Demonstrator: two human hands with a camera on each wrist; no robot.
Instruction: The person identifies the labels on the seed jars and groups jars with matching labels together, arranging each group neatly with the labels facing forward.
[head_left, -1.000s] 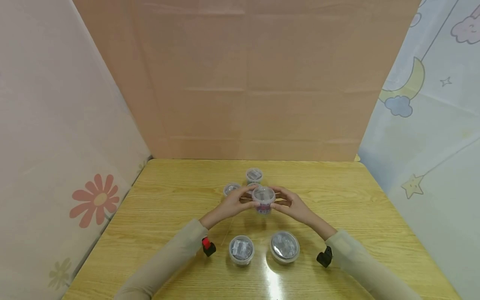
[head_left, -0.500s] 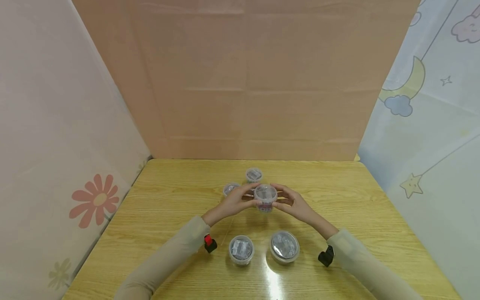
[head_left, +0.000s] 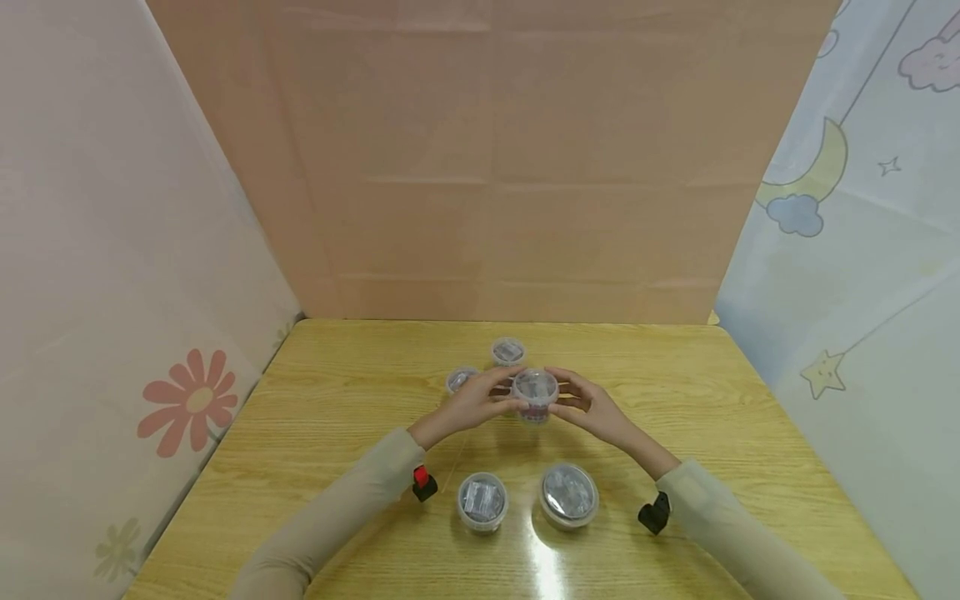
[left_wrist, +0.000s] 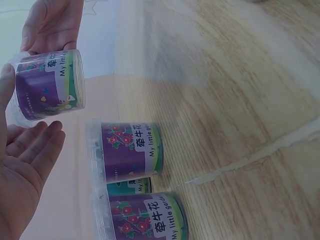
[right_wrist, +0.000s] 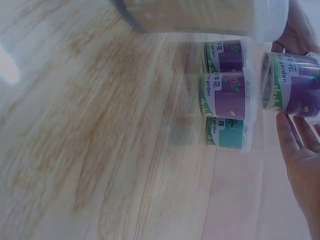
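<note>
Both hands, left hand (head_left: 474, 402) and right hand (head_left: 591, 408), pinch a small pot (head_left: 536, 393) just above three pots (head_left: 508, 352) (far middle of the surface (head_left: 360, 400)); next, I judge, a steady lowering.

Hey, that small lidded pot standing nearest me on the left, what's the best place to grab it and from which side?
Take the near-left pot by its round side wall just under the lid rim, coming from above with thumb and fingers on opposite sides. It stands upright, with the wider pot close on its right, so a top-down grasp probably avoids knocking that one.
</note>
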